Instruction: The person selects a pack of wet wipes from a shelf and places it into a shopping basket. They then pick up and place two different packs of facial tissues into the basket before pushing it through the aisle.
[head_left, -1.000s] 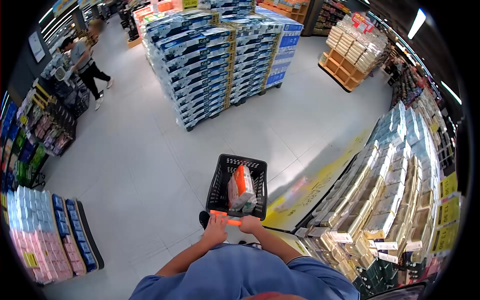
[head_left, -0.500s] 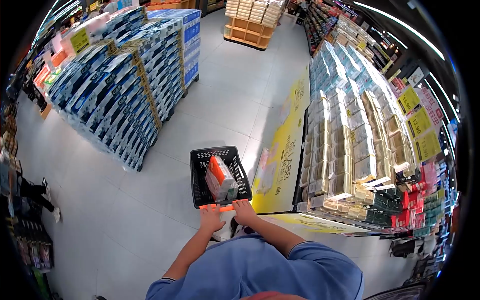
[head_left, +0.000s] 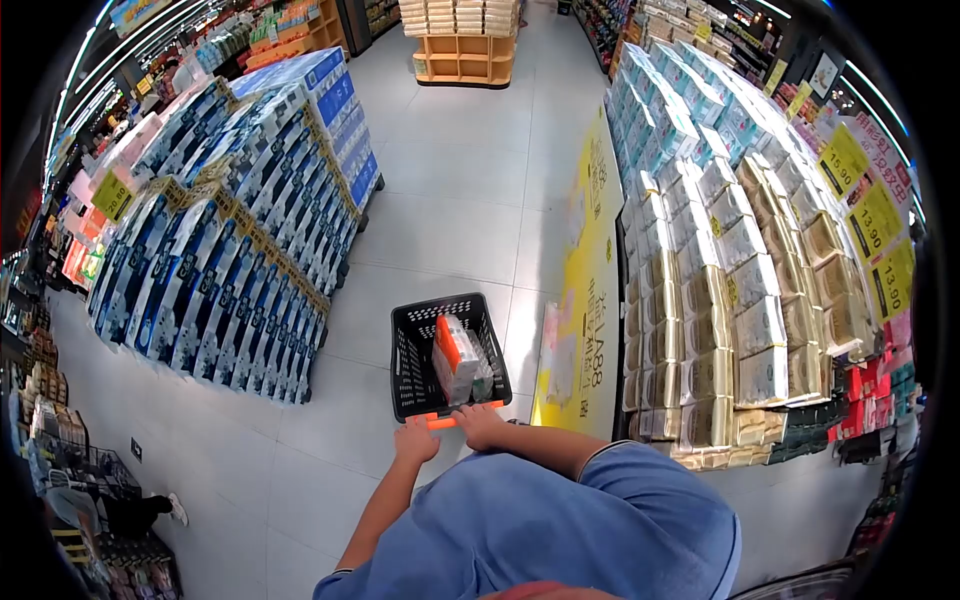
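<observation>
Basket [head_left: 402,350] holds a wrapped pack [head_left: 455,352], blue cases [head_left: 230,270] left, tissue stacks [head_left: 745,330] right; left hand [head_left: 416,441] and right hand [head_left: 481,426] clamp its orange handle [head_left: 446,421].

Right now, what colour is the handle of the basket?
Orange: the handle of the black basket, best seen in the head view.

Your view is bright, evenly lit from ceiling light strips [head_left: 110,70] well left of the basket [head_left: 408,350]. Pale floor [head_left: 450,220] beyond the basket shows mild sheen; shadows are faint. Fisheye bends the edges into black corners.
</observation>
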